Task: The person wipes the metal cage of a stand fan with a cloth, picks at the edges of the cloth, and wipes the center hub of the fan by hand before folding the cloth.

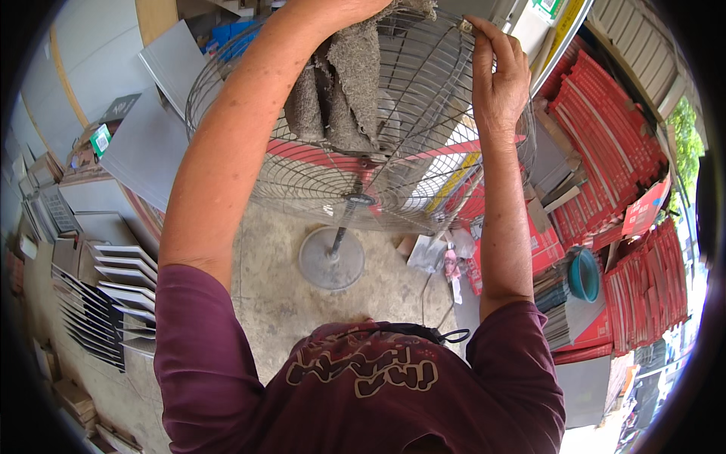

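Observation:
A large pedestal fan stands before me, its round wire guard (pixel 446 113) spanning the upper middle of the head view. Red blades (pixel 310 155) show through the wires. At the top edge my left hand (pixel 355 6) is partly cut off; it grips a rough grey rag (pixel 355 83), which hangs down over the guard. The rag's upper end lies along the guard's top rim. On the right, my right hand (pixel 501 76) has its fingers closed on the rim near a small clip.
The fan's round grey base (pixel 331 259) rests on a concrete floor (pixel 268 303). Red flat cartons (pixel 605 129) are stacked at right, with a teal tub (pixel 583 274) by them. Grey panels (pixel 144 151) lean at left, above a rack of white-edged boards (pixel 125 284).

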### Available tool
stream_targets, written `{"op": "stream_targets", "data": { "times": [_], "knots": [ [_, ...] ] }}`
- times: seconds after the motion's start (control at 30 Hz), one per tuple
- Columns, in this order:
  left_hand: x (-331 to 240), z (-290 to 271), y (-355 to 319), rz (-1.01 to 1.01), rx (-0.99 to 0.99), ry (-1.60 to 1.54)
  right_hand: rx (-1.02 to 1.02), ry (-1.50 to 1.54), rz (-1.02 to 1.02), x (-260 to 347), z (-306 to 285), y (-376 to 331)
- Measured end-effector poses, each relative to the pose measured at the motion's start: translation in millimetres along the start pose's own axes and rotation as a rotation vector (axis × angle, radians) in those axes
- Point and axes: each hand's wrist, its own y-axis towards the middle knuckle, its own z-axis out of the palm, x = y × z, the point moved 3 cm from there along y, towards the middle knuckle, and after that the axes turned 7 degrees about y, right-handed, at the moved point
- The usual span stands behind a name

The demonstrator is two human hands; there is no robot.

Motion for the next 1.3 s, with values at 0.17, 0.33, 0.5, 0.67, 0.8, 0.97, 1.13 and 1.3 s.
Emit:
{"op": "stream_targets", "data": {
  "times": [0.17, 0.33, 0.5, 0.67, 0.8, 0.97, 1.13, 1.3],
  "knots": [
    [-8, -19, -18, 0.082, 0.038, -0.061, -0.041, 0.006, -0.026, 12, -3, 0],
    [-3, -18, -26, 0.091, -0.073, -0.062, -0.043, 0.021, -0.032, 17, -6, 1],
    [11, -13, -28, 0.080, -0.151, -0.092, -0.040, 0.027, -0.025, 18, -7, 0],
    [26, -13, -39, 0.079, -0.286, -0.152, -0.041, 0.053, -0.020, 17, -8, 1],
    [37, -12, -48, 0.113, -0.426, -0.165, -0.036, 0.025, -0.012, 18, -7, 0],
    [36, -17, -61, 0.126, -0.424, -0.099, -0.050, 0.003, -0.040, 15, -6, 1],
    [33, -18, -71, 0.077, -0.348, -0.228, -0.057, -0.013, -0.051, 13, -4, 0],
    [42, -14, -75, 0.023, -0.368, -0.318, -0.050, 0.014, -0.019, 16, -6, -1]
  ]
}}
